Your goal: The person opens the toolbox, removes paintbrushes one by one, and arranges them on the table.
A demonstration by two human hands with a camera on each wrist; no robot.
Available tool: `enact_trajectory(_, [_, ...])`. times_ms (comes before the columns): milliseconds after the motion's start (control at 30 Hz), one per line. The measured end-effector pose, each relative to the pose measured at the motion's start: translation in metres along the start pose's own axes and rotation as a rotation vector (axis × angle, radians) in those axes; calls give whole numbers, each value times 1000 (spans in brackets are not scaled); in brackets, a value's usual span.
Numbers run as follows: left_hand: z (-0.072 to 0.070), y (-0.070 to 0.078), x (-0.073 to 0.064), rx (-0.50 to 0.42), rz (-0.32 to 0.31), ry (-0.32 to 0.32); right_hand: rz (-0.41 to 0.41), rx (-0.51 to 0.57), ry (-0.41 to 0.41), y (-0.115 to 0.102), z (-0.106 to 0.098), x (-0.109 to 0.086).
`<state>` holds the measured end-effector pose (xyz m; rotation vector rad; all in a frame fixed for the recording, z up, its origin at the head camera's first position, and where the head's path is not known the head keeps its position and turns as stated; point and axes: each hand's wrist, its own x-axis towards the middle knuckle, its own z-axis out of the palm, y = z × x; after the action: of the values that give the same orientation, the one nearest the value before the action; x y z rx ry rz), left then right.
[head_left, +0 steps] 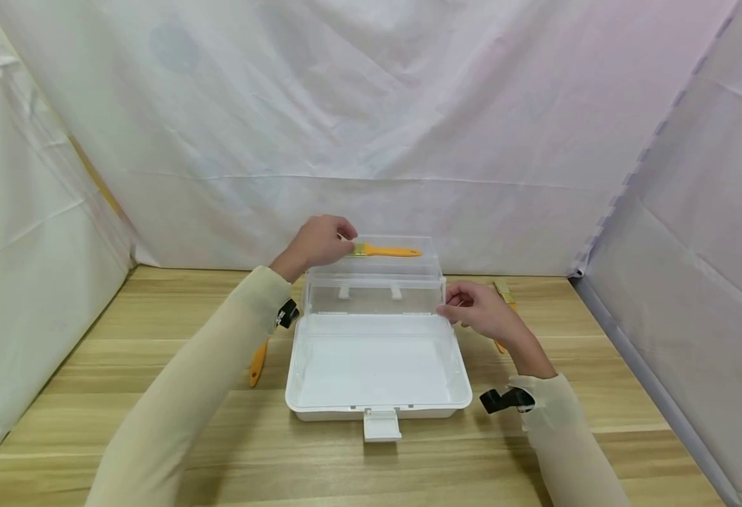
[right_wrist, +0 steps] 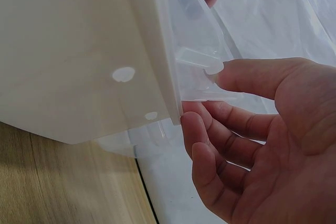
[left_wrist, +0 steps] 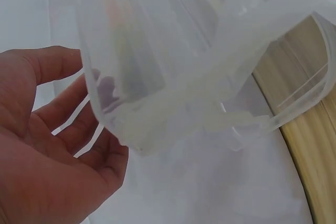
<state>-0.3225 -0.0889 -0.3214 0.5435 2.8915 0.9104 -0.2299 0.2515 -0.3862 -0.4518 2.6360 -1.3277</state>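
A white plastic storage box (head_left: pixel 377 370) stands with its inside bare and its front latch (head_left: pixel 381 425) hanging down. Its translucent lid (head_left: pixel 371 299) is raised at the back. In the upper translucent part lies a flat paintbrush with an orange handle (head_left: pixel 393 251). At the upper left corner, my left hand (head_left: pixel 320 241) grips the lid's edge, and some fingertips show through the plastic in the left wrist view. My right hand (head_left: pixel 480 308) pinches the lid's right side near the hinge, its thumb on a clear tab (right_wrist: pixel 199 60) in the right wrist view.
Right of the box, a second paintbrush (head_left: pixel 502 290) lies on the wooden table (head_left: pixel 219 422), partly hidden by my right hand. An orange handle (head_left: pixel 258 362) shows left of the box, beside my sleeve. White sheeting (head_left: pixel 371 141) hangs behind and at both sides.
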Motion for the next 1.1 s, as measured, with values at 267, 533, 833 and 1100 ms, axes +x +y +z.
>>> enact_trajectory(267, [4,0,1,53,-22,-8,-4,-1,-2,0,1,0])
enact_trajectory(533, [6,-2,3,81,-28,-12,-2,-2,-2,-1,0,0])
enact_trajectory(833, [6,-1,7,115,-61,-34,2,-6,3,-1,1,0])
enact_trajectory(1100, [4,1,10,146,-85,-40,2,-3,6,0,1,1])
